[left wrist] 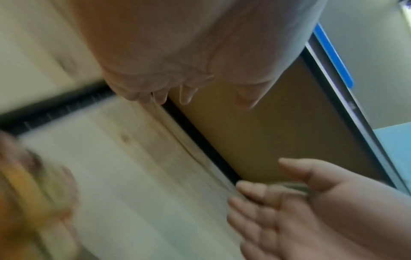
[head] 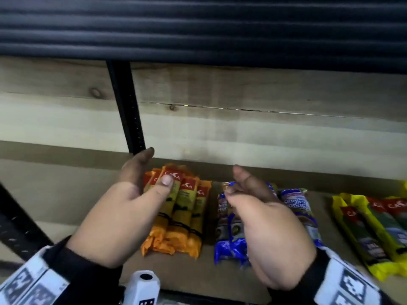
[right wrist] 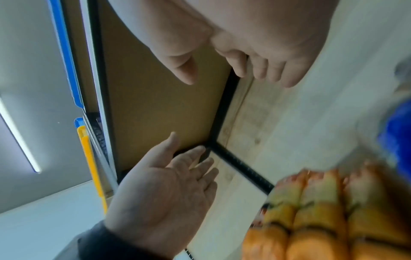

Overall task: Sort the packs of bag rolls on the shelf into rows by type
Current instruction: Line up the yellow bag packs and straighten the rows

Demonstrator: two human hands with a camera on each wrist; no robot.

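Both hands are up over the shelf (head: 66, 194), palms facing each other, neither holding anything. Left hand (head: 123, 208) sits at centre-left, fingers straight & relaxed, thumb out over the top of the orange packs (head: 178, 212); whether the thumb touches the wrapper can't be told from the head view, and the right wrist view shows that hand (right wrist: 164, 190) flat and spread in the air w/ nothing in it. Right hand (head: 271, 227) hangs at centre-right above the blue packs (head: 233, 227), fingers loosely bent, thumb apart from them, nothing pinched; left wrist view shows the same hand (left wrist: 307, 211) spread, no pack in it. Orange packs lie side by side in a tight row, long ways near-to-far, approx mid-shelf; the same row shows blurred in the right wrist view (right wrist: 322, 211). Blue packs lie just right of them w/ a small gap of bare shelf between, partly hidden under the right hand. Yellow packs (head: 374, 227) lie farther right, near the frame edge, apart from the blue ones. Behind is a pale wood back panel (head: 242, 102), w/ a black upright post (head: 127, 106) at far left-centre.
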